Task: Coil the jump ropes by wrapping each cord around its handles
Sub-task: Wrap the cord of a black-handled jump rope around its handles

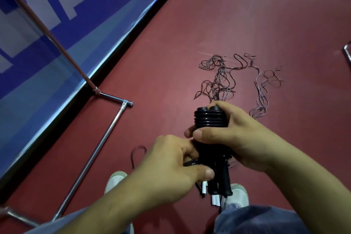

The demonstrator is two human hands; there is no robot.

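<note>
Gripping a bundle of black handles (209, 109), the right hand (237, 138) has its fingers curled round the far side and its thumb laid across the near side. Two handle ends show side by side at the top. Black cord (208, 119) sits just below them in tight stacked turns, about six visible. The left hand (171, 173) pinches a loop of the same cord (190, 163) between thumb and curled fingers, touching the bundle's lower left.

Beneath the hands at least two black shafts (227, 182) hang down, with white tips (215, 200) beside them; exact count cannot be told.

Floor (266, 15), red: one tangled heap of thin loose cords (218, 80) beyond the hands, one wavy strand (264, 85) to its right, one small loop (138, 150) near the left hand. Two pale shoes (115, 178) below.

Left boundary: chrome tube frame (106, 138) and blue banner (57, 24). Open floor lies ahead and to the right, up to a metal piece (347, 53) at the right edge.
</note>
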